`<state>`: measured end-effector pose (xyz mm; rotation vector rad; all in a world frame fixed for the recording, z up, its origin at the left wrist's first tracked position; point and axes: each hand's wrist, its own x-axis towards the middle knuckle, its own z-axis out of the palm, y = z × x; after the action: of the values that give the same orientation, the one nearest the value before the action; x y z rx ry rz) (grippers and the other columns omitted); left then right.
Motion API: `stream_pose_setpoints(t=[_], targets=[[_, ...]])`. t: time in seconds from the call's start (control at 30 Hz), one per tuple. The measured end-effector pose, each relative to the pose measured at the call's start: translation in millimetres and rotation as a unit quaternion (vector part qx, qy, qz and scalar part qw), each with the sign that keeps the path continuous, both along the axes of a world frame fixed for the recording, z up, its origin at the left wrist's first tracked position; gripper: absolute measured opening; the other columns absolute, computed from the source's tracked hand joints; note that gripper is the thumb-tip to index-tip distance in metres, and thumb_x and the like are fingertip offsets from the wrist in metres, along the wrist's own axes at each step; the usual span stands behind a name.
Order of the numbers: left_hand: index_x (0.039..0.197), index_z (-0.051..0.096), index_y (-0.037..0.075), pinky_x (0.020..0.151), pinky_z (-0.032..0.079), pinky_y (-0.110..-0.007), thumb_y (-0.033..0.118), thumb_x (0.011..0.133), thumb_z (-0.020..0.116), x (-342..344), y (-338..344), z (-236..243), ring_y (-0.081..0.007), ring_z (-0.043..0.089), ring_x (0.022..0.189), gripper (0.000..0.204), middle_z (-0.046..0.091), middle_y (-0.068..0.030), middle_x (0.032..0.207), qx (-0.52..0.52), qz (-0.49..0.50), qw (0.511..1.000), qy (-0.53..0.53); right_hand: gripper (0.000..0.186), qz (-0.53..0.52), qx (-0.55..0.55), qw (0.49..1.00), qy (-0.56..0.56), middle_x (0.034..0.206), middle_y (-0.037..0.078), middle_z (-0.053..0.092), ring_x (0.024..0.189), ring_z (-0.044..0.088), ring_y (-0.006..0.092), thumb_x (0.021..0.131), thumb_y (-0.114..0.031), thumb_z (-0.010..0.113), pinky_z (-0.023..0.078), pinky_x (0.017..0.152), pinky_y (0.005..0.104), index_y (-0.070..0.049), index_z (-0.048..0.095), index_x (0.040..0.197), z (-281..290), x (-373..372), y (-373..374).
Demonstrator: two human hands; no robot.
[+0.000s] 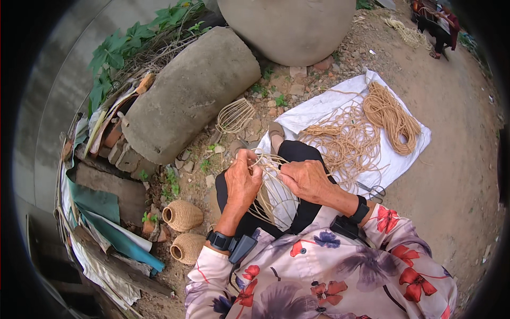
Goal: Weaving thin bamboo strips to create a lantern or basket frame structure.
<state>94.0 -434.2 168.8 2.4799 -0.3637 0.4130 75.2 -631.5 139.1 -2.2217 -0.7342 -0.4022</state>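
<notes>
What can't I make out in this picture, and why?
All in the head view:
- Frame: its upper end, behind the left hand and right hand.
- Round slab: cut off by the top edge.
- Far person: details too small.
- Jars: insides too dark.

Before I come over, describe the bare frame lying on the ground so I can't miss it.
Find the big grey concrete cylinder lying at the view's upper left. Just off its right side, on the stony ground, lies the bare frame, a pale, open cage of thin curved ribs. Unlike the held frame, in the person's left hand and right hand, it lies untouched.
</notes>
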Motion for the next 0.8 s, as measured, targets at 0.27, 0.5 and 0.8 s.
stream_pose_setpoints(t=[0.27, 0.5, 0.8], targets=[[0.118, 0.044, 0.005, 0.085, 0.048, -0.028, -0.003, 0.083, 0.054, -5.6, 20.3, 8.9, -0.0146, 0.061, 0.092, 0.037, 0.064, -0.0098, 0.1, -0.49, -0.095, 0.843, 0.202, 0.025, -0.017, 0.044, 0.998, 0.029, 0.096, 0.011, 0.058, 0.096, 0.055, 0.0313, 0.084, -0.025, 0.063, 0.041, 0.082, 0.0429, -0.008, 0.063, 0.102, 23.8, 23.4, 4.3], [0.119, 0.043, 0.005, 0.092, 0.045, -0.03, 0.002, 0.083, 0.053, -2.5, 27.3, 4.8, -0.0172, 0.06, 0.1, 0.038, 0.064, -0.0123, 0.105, -0.512, -0.125, 0.825, 0.204, 0.018, 0.146, 0.019, 0.989, -0.01, 0.093, 0.011, 0.054, 0.097, 0.053, 0.031, 0.082, -0.017, 0.061, 0.041, 0.081, 0.0417, -0.003, 0.064, 0.094, 26.4, 63.9, 28.9], [0.092, 0.064, 0.0, 0.066, 0.047, -0.028, 0.011, 0.081, 0.061, -8.1, 21.5, 11.4, -0.0128, 0.058, 0.069, 0.016, 0.064, -0.0071, 0.081, -0.215, -0.061, 0.964, 0.144, 0.009, 0.201, -0.027, 0.974, 0.096, 0.078, 0.011, 0.053, 0.072, 0.055, 0.0315, 0.073, -0.007, 0.06, 0.041, 0.064, 0.0409, -0.003, 0.053, 0.077, 67.4, 40.0, 10.6]])
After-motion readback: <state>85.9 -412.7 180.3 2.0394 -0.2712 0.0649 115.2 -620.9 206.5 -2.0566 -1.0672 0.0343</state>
